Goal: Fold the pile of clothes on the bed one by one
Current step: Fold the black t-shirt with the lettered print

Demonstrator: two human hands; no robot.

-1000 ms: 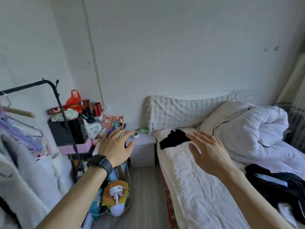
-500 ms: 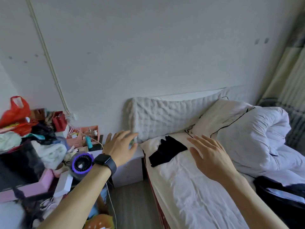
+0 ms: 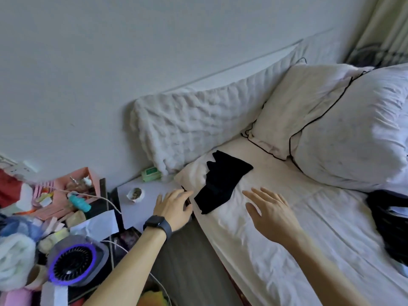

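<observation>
Right by our left elbow a purple-ringed fan (image 3: 72,265) is sitting in the clutter. We're stretching our left hand (image 3: 174,208), smartwatch (image 3: 157,225) on the wrist, out where the nightstand (image 3: 136,215) is meeting the bed (image 3: 242,261), fingers loose and holding nothing. Our right hand (image 3: 271,215) is hanging over the bed with fingers spread, empty too; can't tell if it's touching. A folded black garment (image 3: 223,182) is lying between the two hands near the bed's corner. The dark clothes pile (image 3: 388,228) is sitting at the right edge, with pillow (image 3: 293,111) and duvet (image 3: 357,133) bunching behind.
</observation>
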